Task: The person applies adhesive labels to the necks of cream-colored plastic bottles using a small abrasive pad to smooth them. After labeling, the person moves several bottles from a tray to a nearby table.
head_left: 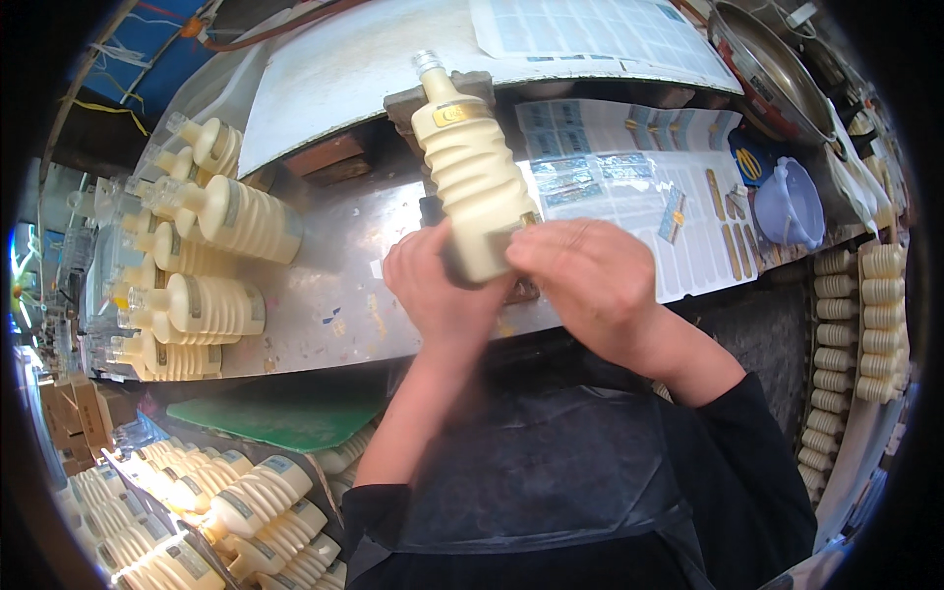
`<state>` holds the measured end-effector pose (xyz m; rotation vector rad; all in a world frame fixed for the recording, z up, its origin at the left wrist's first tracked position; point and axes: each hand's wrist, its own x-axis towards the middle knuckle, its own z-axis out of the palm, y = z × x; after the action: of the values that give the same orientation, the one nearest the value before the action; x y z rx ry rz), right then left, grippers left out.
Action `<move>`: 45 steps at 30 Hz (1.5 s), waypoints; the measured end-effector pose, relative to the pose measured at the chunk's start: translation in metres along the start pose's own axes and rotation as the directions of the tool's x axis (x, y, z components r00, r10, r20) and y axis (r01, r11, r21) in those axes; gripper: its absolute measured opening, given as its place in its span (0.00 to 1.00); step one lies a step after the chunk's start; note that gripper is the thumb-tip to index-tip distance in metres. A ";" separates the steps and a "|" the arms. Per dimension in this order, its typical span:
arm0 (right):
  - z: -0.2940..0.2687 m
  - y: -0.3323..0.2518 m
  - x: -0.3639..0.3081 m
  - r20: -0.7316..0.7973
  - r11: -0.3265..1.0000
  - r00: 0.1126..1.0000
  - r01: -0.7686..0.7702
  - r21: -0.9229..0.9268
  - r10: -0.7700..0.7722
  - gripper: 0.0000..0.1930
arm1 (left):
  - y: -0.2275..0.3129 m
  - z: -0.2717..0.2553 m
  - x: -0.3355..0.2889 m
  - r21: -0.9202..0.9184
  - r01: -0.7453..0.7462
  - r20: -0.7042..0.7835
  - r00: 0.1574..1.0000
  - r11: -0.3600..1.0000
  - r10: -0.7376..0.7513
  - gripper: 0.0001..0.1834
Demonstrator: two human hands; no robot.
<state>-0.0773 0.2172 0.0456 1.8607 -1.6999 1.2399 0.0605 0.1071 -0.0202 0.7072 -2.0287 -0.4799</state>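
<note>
1. Cream ribbed bottles, lower left (261,492), piled in rows below table level; some sunlit.
2. More cream bottles on the tabletop's left end (246,221), lying stacked, clear necks pointing left.
3. Green board (280,408), lower than the table, just right of the lower pile.
4. Metal table (320,285): shiny, smudged, small coloured scraps on it. White board (364,84) along its far side.
5. Left hand (428,285): wrapped on the lower left side of the held bottle, gripping it; slightly blurred.
6. Held bottle (477,177): cream, spiral-ribbed, centre, over the table's near part, base toward the person, clear neck pointing away and slightly left. Gold label (462,113) on the shoulder. Brown block (401,108) behind the neck; contact unclear.
7. Right hand (595,275): fingers bunched, tips at the bottle's lower right side; cannot tell if they pinch anything.
8. Label sheets (678,265) right of the bottle, blue-and-silver labels on some; brownish strips (730,246) at the right part.
9. Purple basin (790,202) beside the sheets; large metal pan (777,69) beyond it.
10. Far right: cream bottles in stacked columns (882,324).
</note>
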 end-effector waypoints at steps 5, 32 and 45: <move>-0.005 -0.028 0.001 0.218 0.995 0.975 0.028 0.099 -0.049 0.12 | -0.009 0.008 -0.003 0.045 -0.045 -0.049 0.998 0.998 0.047 0.33; 0.018 0.012 -0.027 0.323 0.521 0.549 -0.835 0.176 0.771 0.12 | -0.032 0.017 -0.016 -0.511 0.582 0.287 0.809 0.632 -0.512 0.35; 0.010 -0.011 -0.029 0.126 0.995 0.987 -0.096 -0.034 0.100 0.14 | -0.030 0.010 -0.021 -0.719 0.536 0.322 0.821 0.442 -0.472 0.21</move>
<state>-0.0609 0.2314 0.0208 1.8972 -1.8869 1.1488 0.0699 0.0979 -0.0559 0.7070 -1.3622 -1.6749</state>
